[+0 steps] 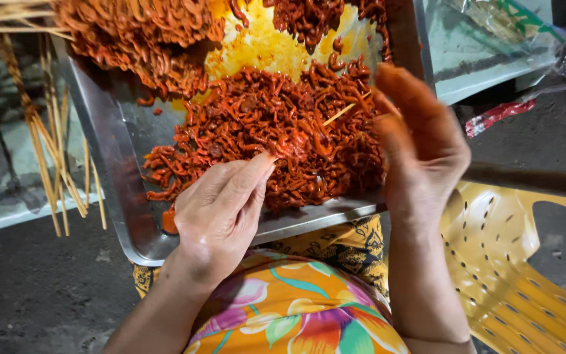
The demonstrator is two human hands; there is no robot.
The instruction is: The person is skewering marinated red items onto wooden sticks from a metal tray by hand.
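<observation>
A big metal tray (122,164) is seen resting on a lap. The lap is covered by a bright cloth (296,308) with flowers on it. The tray is filled with red, saucy meat strips (283,131). A yellow, oily patch of bare tray shows near the top, and a lighter orange heap (145,39) is piled at the top left.

The left hand (221,210) is held over the near edge of the tray. Its fingers are pressed together, and the tips are touching the red pile. Whether a strip is pinched in them cannot be told.

The right hand (420,144) is held at the right side of the tray. It is stained red with sauce. A thin wooden stick (345,111) is seen poking out from its fingers, over the meat. The fingers seem closed on it, but the grip is partly hidden.

The two hands are kept apart, with the meat between them.

A bunch of bare sticks (54,157) is lying left of the tray. A yellow plastic chair (519,275) is seen at the lower right. A clear plastic bag (545,52) is lying at the top right.
</observation>
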